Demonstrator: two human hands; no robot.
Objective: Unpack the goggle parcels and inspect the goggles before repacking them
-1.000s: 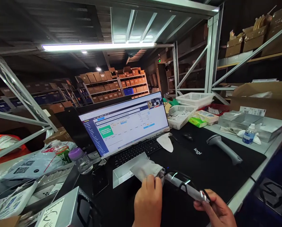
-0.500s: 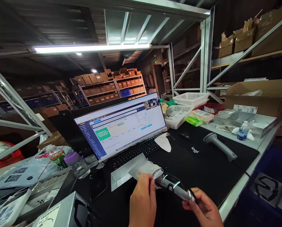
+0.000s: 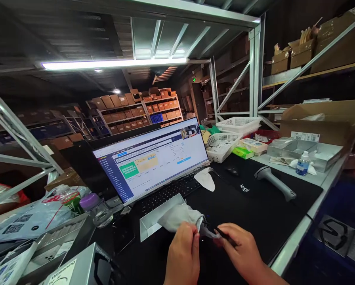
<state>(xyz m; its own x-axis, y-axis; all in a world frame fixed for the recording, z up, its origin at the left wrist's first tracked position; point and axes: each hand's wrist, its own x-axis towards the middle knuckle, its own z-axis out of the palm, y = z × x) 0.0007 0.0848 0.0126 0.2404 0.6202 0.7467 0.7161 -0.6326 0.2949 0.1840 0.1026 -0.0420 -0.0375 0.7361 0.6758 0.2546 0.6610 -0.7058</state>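
My left hand [image 3: 183, 253] is closed on a pale grey cloth pouch [image 3: 177, 217], gripping it near its mouth. My right hand [image 3: 243, 249] pinches the end of a black item [image 3: 227, 236] with clear plastic about it, close to the pouch's mouth. How much of that item lies inside the cloth I cannot tell. Behind the pouch sits an open silver box [image 3: 146, 229], partly covered by it. Both hands are above a black desk mat [image 3: 272, 217].
A monitor [image 3: 153, 162] stands behind a keyboard [image 3: 159, 198]. To the right lie a mouse [image 3: 232, 171], a barcode scanner [image 3: 274, 182] and a small blue bottle [image 3: 302, 164]. At left are a purple-lidded bottle [image 3: 96, 209], a phone [image 3: 123, 235] and a silver printed box [image 3: 82, 265].
My right hand has moved left, toward my left hand. The plastic-wrapped length that stretched between my hands is now mostly out of sight, and the pouch looks fuller.
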